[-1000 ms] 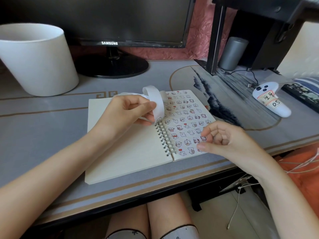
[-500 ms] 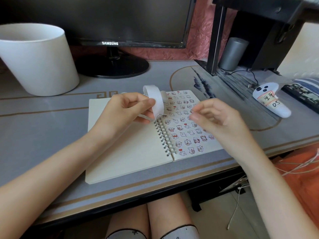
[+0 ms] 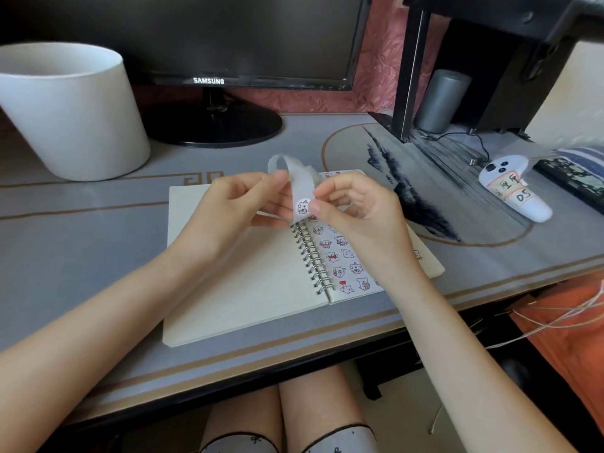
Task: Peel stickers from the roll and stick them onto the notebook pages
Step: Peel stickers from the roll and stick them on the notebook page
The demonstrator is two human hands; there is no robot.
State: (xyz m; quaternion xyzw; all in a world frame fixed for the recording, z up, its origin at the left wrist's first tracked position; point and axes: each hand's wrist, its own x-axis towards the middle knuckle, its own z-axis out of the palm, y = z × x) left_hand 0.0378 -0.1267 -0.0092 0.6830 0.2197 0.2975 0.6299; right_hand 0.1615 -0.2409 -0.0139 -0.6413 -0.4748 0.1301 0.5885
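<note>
On the grey desk the spiral notebook lies open, its long axis going left to right, with the right page full of small cartoon stickers. The left hand holds the white sticker strip above the spiral, fingers curled round it. The strip hangs lengthwise downward from a loop at its top. The right hand, half a second ago over the right page, has come to the strip. Its thumb and forefinger pinch the edge of a round sticker, white with a small animal drawing.
</note>
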